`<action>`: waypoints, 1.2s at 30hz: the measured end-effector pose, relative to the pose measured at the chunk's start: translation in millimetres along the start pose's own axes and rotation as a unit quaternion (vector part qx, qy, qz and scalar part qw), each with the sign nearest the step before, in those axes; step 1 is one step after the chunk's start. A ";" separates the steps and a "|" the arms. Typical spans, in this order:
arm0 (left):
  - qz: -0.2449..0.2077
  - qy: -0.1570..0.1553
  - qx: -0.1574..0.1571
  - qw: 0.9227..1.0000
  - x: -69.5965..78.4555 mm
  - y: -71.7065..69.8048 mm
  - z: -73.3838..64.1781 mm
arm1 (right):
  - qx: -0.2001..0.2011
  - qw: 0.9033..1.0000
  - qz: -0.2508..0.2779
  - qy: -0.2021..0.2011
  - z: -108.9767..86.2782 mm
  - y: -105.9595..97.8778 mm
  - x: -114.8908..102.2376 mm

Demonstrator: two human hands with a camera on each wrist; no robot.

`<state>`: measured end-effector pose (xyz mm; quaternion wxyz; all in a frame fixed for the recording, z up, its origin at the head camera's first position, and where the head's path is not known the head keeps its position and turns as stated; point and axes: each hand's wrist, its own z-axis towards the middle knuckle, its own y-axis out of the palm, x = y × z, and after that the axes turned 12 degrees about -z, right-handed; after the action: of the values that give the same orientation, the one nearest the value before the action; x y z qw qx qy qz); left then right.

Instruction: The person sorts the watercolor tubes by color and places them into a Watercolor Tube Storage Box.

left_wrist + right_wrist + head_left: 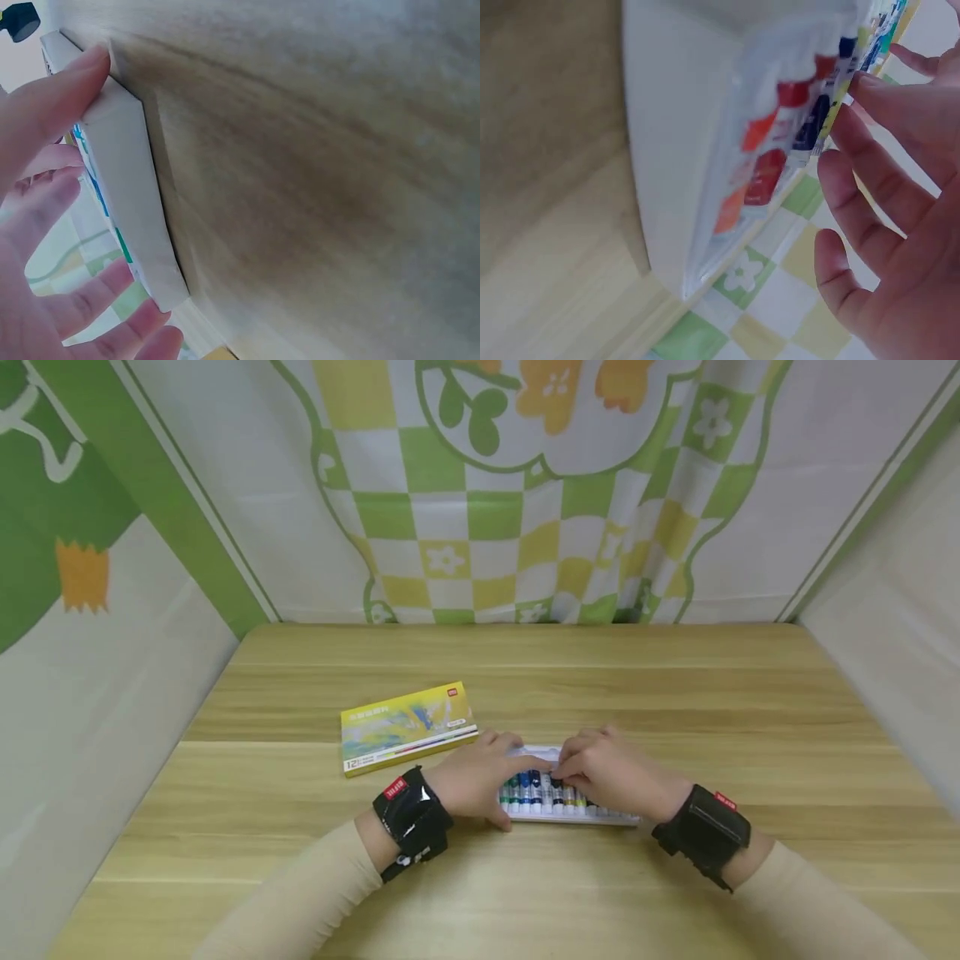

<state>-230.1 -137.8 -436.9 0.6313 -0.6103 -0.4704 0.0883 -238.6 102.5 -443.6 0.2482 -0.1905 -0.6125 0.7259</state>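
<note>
A white tray point(573, 818) of paint tubes point(536, 792) lies between my hands. My left hand point(476, 777) spans its left end. In the left wrist view its thumb presses the tray's front wall point(135, 180), with other fingers at the far side and end. My right hand point(618, 774) reaches over the middle of the row, its thumb and forefinger pinching at a tube there. The fingers mostly cover that tube, so its colour is unclear. Orange and red tubes point(766, 176) lie at the tray's right end in the right wrist view.
A yellow paint box point(408, 727) with a colourful picture lies behind and left of the tray, close to my left hand. The wooden table point(570, 893) ends at a checked green, yellow and white curtain point(495, 518). Pale cloth walls stand at both sides.
</note>
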 end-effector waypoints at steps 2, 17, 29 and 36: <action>0.015 -0.004 -0.008 1.000 1.7 -0.8 0.2 | -0.001 1.000 0.008 0.007 -0.5 -0.6 1.3; 0.032 -0.015 -0.019 0.999 3.1 0.4 4.6 | 0.000 0.999 -0.003 0.051 -15.8 -4.5 9.6; 0.102 -0.028 -0.041 0.993 29.1 -8.3 16.6 | -0.002 0.997 -0.004 0.072 -23.4 -8.4 14.8; 0.058 -0.039 -0.044 0.997 24.6 -8.0 15.0 | -0.014 0.997 -0.018 0.079 -35.2 -10.1 17.8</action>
<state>-231.0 -112.5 -421.0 0.5791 -0.6596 -0.4619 0.1276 -231.1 142.3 -439.5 0.3058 -0.2397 -0.6047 0.6952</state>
